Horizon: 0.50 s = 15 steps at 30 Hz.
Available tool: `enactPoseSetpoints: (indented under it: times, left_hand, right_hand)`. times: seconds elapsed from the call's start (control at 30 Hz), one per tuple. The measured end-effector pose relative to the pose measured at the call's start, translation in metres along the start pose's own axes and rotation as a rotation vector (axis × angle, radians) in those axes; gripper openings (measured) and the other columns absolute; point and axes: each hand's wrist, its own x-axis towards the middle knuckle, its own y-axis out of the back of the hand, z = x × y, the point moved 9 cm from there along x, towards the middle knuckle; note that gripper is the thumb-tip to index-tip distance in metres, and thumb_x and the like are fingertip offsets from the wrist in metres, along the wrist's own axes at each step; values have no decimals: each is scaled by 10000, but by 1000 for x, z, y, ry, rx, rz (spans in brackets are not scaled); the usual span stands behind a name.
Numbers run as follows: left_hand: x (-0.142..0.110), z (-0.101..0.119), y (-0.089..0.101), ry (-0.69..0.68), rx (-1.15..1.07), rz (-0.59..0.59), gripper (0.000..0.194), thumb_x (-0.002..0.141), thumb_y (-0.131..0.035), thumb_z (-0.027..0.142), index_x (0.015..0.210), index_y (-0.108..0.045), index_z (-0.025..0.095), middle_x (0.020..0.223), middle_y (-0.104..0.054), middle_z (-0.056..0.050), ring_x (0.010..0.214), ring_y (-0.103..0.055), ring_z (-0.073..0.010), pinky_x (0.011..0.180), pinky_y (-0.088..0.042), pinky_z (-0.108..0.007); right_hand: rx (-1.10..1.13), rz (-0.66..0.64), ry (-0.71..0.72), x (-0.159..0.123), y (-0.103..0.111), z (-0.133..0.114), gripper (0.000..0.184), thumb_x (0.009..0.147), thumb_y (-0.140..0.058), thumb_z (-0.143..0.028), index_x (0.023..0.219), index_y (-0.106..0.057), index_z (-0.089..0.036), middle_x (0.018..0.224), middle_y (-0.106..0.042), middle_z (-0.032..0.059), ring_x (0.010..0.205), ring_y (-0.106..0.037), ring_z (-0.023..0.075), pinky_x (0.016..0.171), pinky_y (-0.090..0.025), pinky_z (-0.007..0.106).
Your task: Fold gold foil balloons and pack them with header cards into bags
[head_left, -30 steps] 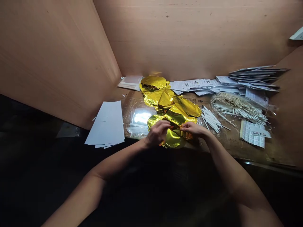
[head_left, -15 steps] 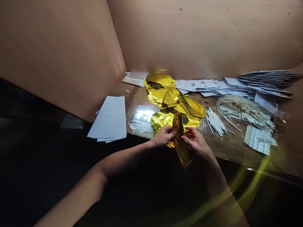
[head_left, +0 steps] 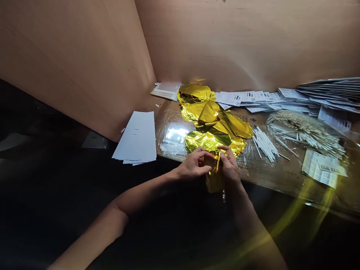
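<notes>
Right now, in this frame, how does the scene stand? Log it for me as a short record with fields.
Left hand: thumb and fingers at a gold foil piece; firmness of grip unclear
Right hand: holding the same foil piece
Beyond the hands: overlapping gold foil sheets on the table
Left of foil sheets: white paper sheets, slightly fanned
Right of foil sheets: loose white sticks, then more sticks in a clear bag
Along the back wall: printed packets, overlapping
</notes>
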Motion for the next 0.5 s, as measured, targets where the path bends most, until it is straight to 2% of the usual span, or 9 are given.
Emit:
enactPoseSetpoints:
  times: [0.07,0.13,0.2,0.23,0.3,0.37,0.43,0.5]
  left_hand:
    - [-2,3,8,-53,44,55,410,836,-757,196,1244,-720,215,1245,-533,-79,937,-659,-141,809,-568,-278]
    - [-4,3,19,-65,40,112,555,848,-746,185,1388,-637,251,1254,-578,-82,974,-669,-159,847,-571,-296]
    - [-8,-2,24,-11,-19,122,653,873,-755,228,1487,-536,263,1217,-638,-80,965,-684,-172,851,-574,-314]
    - [-10,-5,23,30,-60,92,631,886,-760,262,1476,-538,245,1181,-667,-80,961,-692,-182,849,-575,-322]
    - [-16,-10,17,95,-142,26,492,899,-770,334,1348,-628,191,1092,-708,-84,964,-702,-200,858,-573,-328]
    - [-21,-12,19,125,-208,33,361,897,-772,394,1164,-709,159,988,-727,-79,900,-702,-192,819,-563,-310]
    - [-26,-12,30,109,-234,109,283,871,-778,407,998,-747,156,876,-721,-64,774,-675,-163,731,-539,-288]
    - [-28,-5,41,31,-139,132,188,848,-758,351,845,-762,163,824,-715,-67,738,-660,-162,710,-525,-294]
  right_hand:
    - [-21,-151,-94,-3,-15,8,425,840,-839,-521,1162,-686,-288,740,-677,-33,561,-588,149,508,-469,256]
    - [-69,-274,-182,-8,-28,15,461,807,-889,-508,1135,-704,-241,790,-715,5,611,-639,173,584,-534,294]
    - [-111,-274,-190,-11,-31,16,416,817,-891,-497,1066,-720,-212,859,-751,46,692,-686,202,681,-579,336]
    - [-121,-248,-171,-12,-31,15,410,828,-880,-508,1065,-724,-212,891,-760,54,721,-696,208,708,-586,342]
    - [-160,-225,-155,-15,-32,13,430,829,-875,-515,1123,-727,-238,942,-766,46,718,-682,193,696,-584,328]
    - [-220,-261,-155,-19,-35,10,415,834,-866,-500,1150,-731,-266,931,-751,26,669,-639,169,640,-556,302]
    - [-319,-353,-136,-24,-40,1,296,851,-834,-479,1036,-760,-260,878,-726,21,656,-611,170,612,-524,294]
    - [-458,-446,-63,-25,-44,-15,229,874,-783,-473,918,-782,-248,919,-734,49,770,-655,214,681,-537,317]
